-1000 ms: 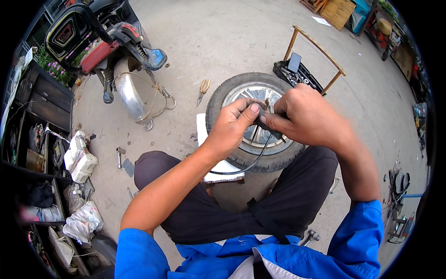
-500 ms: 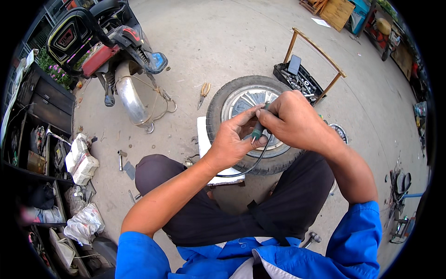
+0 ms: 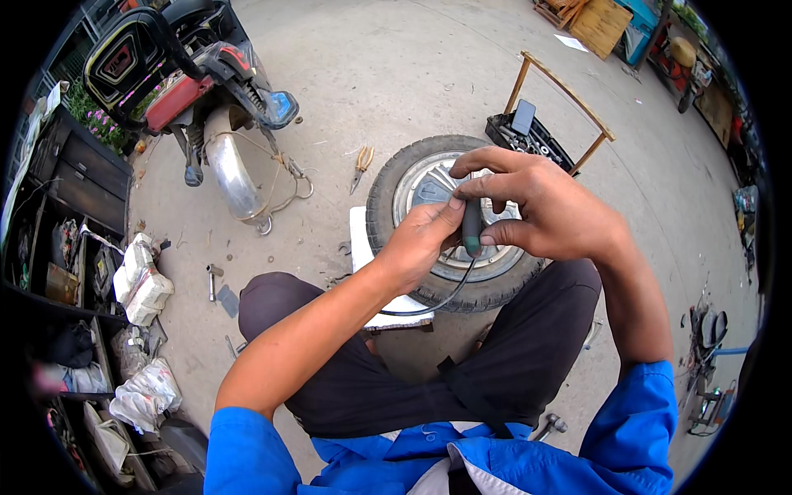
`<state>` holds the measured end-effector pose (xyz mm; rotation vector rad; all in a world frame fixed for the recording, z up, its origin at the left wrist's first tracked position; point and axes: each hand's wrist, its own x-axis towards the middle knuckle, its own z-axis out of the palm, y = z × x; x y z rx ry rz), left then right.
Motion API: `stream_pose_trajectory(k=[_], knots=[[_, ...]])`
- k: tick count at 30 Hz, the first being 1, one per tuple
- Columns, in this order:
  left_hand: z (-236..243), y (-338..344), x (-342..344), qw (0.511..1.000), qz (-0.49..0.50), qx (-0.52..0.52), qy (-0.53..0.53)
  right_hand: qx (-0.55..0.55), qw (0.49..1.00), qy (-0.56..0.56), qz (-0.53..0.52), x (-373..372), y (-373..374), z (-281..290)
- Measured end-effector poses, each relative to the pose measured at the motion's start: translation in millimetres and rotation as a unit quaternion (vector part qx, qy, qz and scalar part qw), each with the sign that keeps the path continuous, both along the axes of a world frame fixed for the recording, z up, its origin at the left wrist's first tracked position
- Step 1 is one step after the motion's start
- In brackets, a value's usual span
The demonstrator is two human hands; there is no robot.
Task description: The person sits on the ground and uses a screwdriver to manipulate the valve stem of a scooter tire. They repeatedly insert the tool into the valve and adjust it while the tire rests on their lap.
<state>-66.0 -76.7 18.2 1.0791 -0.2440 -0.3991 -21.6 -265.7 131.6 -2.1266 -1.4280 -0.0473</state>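
Observation:
A screwdriver (image 3: 471,224) with a black and green handle stands between my hands above the wheel, its butt end toward me; its shaft is hidden. My left hand (image 3: 425,235) is closed on the side of the handle, thumb on top. The thumb of my right hand (image 3: 536,202) presses the handle's near end, and its bent fingers arch over the far end. Below lies a wheel (image 3: 394,169) with a black tyre and a silver hub. A thin black cable (image 3: 450,299) curves out beneath the handle toward my lap.
A white block (image 3: 360,247) sits under the wheel's left side. Pliers (image 3: 361,169) and a socket wrench (image 3: 213,282) lie on the concrete. Beyond the wheel stands an open toolbox (image 3: 561,157) with a wooden handle. A scooter (image 3: 227,165) is at far left, shelves (image 3: 74,194) nearer.
The screwdriver has been turned round: its shaft pointed toward me before, and now the handle's butt does. My right hand has opened wider and shifted right along it.

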Motion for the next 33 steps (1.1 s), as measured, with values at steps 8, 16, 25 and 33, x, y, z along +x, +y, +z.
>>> stream_pose_trajectory(k=[8, 16, 25, 33], knots=[[5.9, 11.4, -2.4, 0.999, 0.045, 0.019, -0.004, -0.124, 0.986, -0.075, -0.083, -5.2, 2.8, 9.3], [19.0, 21.5, -21.3, 0.979, 0.076, 0.150, -0.113, -0.142, 0.976, -0.055, -0.157, -11.2, 19.6, 5.4], [6.9, 9.3, -26.3, 0.951, 0.116, 0.216, -0.189, -0.021, 0.971, 0.077, -0.226, -11.2, 27.4, -15.0], [-1.3, 6.1, -23.4, 0.972, 0.098, 0.134, -0.169, -0.075, 0.961, 0.160, -0.215, -21.6, 13.3, 17.6]])
